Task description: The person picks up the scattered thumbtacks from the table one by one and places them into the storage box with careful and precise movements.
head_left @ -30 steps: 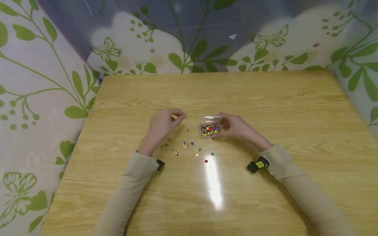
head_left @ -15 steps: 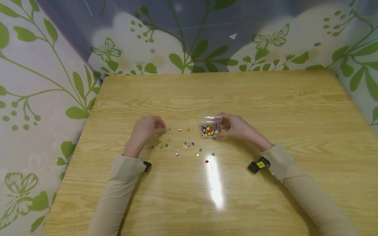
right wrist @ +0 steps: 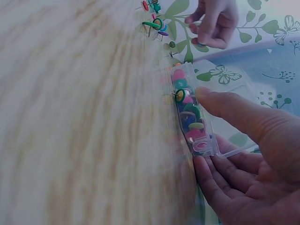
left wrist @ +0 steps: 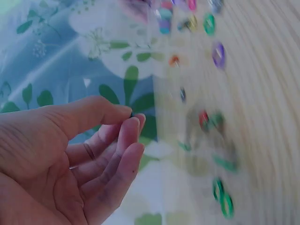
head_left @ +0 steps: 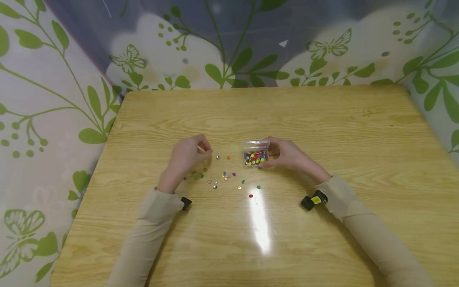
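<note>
My left hand is just above the table, left of the box, its thumb and fingertips together. In the left wrist view they pinch a tiny dark green thumbtack, mostly hidden by the fingertips. My right hand grips the right side of a small clear plastic box, its lid tipped up at the back. Many-coloured thumbtacks fill the box. In the right wrist view, the thumb lies along one side of the box and the fingers along another.
Several loose thumbtacks, among them a red one, a purple one and an orange one, are scattered left of and in front of the box. The wooden table meets a leaf-patterned wall covering at the back.
My left hand moved left, away from the box, to a green thumbtack on the table, then lifted back rightward with it. My right hand and the box stayed in place.
</note>
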### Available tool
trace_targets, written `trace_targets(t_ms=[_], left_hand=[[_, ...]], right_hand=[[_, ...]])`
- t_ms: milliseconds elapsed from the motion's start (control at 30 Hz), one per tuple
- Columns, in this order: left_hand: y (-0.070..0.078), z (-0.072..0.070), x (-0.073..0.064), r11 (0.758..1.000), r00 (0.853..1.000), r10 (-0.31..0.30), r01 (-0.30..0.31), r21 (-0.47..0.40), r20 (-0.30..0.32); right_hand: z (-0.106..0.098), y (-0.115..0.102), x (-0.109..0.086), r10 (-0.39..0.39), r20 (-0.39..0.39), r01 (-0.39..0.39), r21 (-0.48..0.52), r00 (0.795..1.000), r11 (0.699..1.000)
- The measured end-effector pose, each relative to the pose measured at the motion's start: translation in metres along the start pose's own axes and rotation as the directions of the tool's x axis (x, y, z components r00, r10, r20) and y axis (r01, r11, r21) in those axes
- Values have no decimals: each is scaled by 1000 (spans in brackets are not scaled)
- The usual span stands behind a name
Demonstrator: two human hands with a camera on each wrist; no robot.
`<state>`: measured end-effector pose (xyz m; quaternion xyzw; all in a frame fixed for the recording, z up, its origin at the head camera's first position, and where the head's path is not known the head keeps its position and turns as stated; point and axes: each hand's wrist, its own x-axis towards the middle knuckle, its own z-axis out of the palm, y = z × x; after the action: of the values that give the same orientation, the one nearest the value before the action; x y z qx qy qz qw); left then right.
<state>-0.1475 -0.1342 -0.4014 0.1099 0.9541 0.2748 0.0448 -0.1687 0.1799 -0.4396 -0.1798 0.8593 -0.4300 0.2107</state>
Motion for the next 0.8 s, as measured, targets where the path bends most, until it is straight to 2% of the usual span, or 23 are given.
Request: trace_targets(t_ms=[133,433,800], left_hand=[[17,4,2,997,999,42,-40,-64,32],[47,17,8,983,981,179,-175,-57,72],[65,33,11,980,974,200,-197,-41,101]], right_hand=[[0,0,0,-10,-2,10,-2,1000,1000],[0,0,1,-20,-2,20,26,1000,999],[-1,-2,0,-31,2,31,28,1000,999]])
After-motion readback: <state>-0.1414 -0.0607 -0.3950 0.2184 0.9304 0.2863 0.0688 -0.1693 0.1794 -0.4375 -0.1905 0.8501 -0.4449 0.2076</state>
